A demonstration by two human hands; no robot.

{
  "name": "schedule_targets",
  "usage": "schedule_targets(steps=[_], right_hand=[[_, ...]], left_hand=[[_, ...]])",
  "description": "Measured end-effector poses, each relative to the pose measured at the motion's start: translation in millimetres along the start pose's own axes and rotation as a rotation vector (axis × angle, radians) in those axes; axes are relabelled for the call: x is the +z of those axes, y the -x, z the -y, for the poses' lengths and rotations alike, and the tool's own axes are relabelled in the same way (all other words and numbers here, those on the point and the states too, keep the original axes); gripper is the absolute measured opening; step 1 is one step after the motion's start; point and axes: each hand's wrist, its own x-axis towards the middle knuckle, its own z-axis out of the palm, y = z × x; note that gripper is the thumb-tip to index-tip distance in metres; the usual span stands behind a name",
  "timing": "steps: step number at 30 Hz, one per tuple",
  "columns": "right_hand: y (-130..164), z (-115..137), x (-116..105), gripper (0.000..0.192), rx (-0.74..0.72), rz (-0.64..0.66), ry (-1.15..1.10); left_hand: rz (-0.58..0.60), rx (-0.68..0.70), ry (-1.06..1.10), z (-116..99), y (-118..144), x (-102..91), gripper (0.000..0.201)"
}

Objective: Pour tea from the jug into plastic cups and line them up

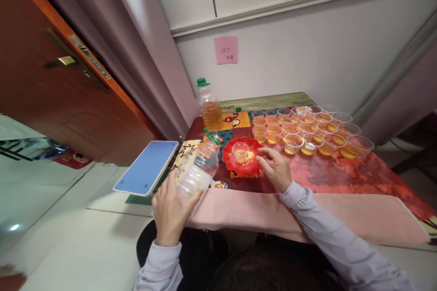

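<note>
My left hand (170,209) grips a clear plastic bottle (199,167) tilted toward a red scalloped plate (229,160). The bottle looks nearly empty and its green cap hangs open at the neck. A small clear cup (240,152) with a little yellow liquid stands on the plate. My right hand (276,168) rests on the table with its fingers touching the plate's right rim. Behind the plate stand several clear cups (309,131) filled with amber liquid, in rows.
A second bottle (209,107) with a green cap, half full of amber liquid, stands at the table's back left. A blue-faced tablet (147,167) lies left of the table. A brown door (58,86) is at left. A pink note (226,49) hangs on the wall.
</note>
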Motion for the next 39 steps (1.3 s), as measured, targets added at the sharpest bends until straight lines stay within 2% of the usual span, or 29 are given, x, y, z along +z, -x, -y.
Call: schedule_targets(steps=[4, 8, 12, 18, 21, 25, 28, 31, 35, 39], right_hand=[[-31.4, 13.7, 14.3, 0.057, -0.207, 0.181, 0.258], [-57.8, 20.2, 34.9, 0.073, -0.203, 0.372, 0.493], [-69.7, 30.9, 43.0, 0.067, -0.167, 0.526, 0.601], [-70.8, 45.5, 44.1, 0.063, -0.248, 0.597, 0.628], [-71.6, 41.4, 34.9, 0.060, -0.275, 0.529, 0.564], [-83.5, 16.6, -2.6, 0.052, -0.238, 0.296, 0.484], [-94.6, -10.1, -36.4, 0.054, -0.226, 0.147, 0.559], [-96.7, -34.1, -55.6, 0.053, -0.183, 0.076, 0.669], [-87.1, -56.1, -54.1, 0.047, -0.140, 0.079, 0.704], [-79.4, -68.2, -42.1, 0.053, -0.105, 0.054, 0.716]], left_hand=[[-0.015, 0.055, -0.053, -11.2, 8.2, 2.5, 0.085], [-0.060, 0.095, -0.080, -16.0, 14.2, 3.5, 0.081], [-0.093, 0.062, -0.064, -7.1, 15.6, 5.9, 0.081], [-0.094, 0.043, -0.053, -3.8, 11.1, 5.0, 0.079], [-0.065, 0.031, -0.056, -5.1, 9.7, 3.7, 0.079], [-0.053, 0.005, -0.050, -2.5, 10.0, 3.6, 0.082], [-0.059, 0.009, -0.038, -0.4, 10.2, 4.0, 0.082], [-0.076, 0.011, -0.035, -0.1, 9.3, 3.7, 0.081], [-0.070, -0.009, -0.031, -0.6, 8.0, 2.1, 0.082], [-0.076, -0.019, -0.027, 0.1, 8.0, 1.2, 0.084]])
